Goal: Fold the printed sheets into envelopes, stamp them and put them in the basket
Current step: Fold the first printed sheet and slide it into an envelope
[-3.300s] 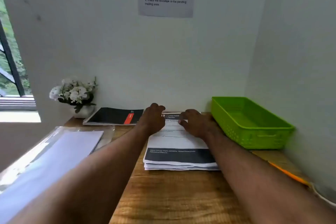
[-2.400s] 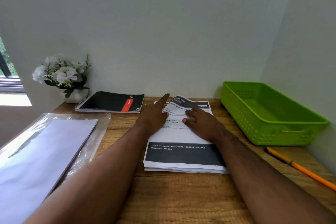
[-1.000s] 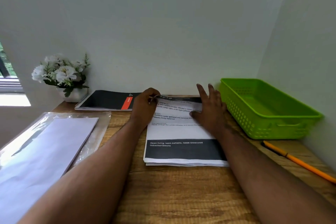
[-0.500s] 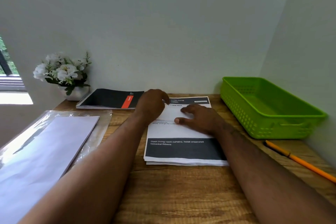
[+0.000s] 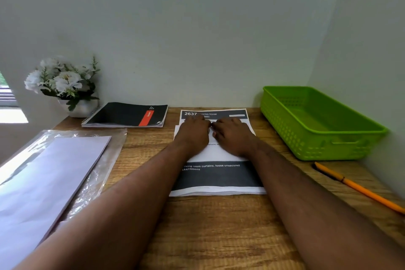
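Both hands are laid palm-down, side by side, on the upper half of the printed sheets. Left hand: fingers bent slightly, pressed on the paper near the dark header; nothing gripped. Right hand: fingers loosely bent, tips resting on the page, no pinch seen. The stack is centred on the wooden desk, w/ a green basket to its right, apart. An orange pencil is seen near the basket's front. At left: envelopes in clear wrap, a black notebook, white flowers at the pale wall.
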`<state>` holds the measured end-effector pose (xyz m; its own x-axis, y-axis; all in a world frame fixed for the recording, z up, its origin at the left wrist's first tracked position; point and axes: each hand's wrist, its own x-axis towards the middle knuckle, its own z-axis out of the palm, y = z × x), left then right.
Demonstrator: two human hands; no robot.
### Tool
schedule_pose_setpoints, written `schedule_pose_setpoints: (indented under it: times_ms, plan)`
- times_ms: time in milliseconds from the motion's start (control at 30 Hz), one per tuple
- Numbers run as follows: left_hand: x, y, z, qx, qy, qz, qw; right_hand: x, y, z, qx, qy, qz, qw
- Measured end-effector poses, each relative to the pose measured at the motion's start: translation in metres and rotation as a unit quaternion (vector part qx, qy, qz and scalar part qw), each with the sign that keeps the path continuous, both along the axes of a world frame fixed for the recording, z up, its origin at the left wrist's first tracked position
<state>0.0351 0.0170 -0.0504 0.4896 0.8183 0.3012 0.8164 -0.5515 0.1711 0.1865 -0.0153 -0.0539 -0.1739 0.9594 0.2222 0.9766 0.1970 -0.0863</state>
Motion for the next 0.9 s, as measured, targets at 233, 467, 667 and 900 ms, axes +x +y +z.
schedule_pose_setpoints:
  times_ms: [233,467,667,900]
  plan:
    - [0.001,-0.006,0.002,0.013,0.038,0.009,0.999,-0.007,0.001,0.003,0.006,0.011,-0.034,0.999]
    - [0.003,-0.012,0.007,0.008,0.070,0.026,0.997,-0.008,-0.005,0.007,0.011,0.001,-0.057,0.998]
    - [0.004,-0.015,0.012,-0.003,0.098,0.021,0.995,0.029,-0.021,0.021,0.007,-0.074,-0.187,0.980]
    - [0.017,-0.017,0.018,-0.001,0.165,0.001,0.986,0.009,-0.012,0.013,0.078,0.010,-0.047,0.996]
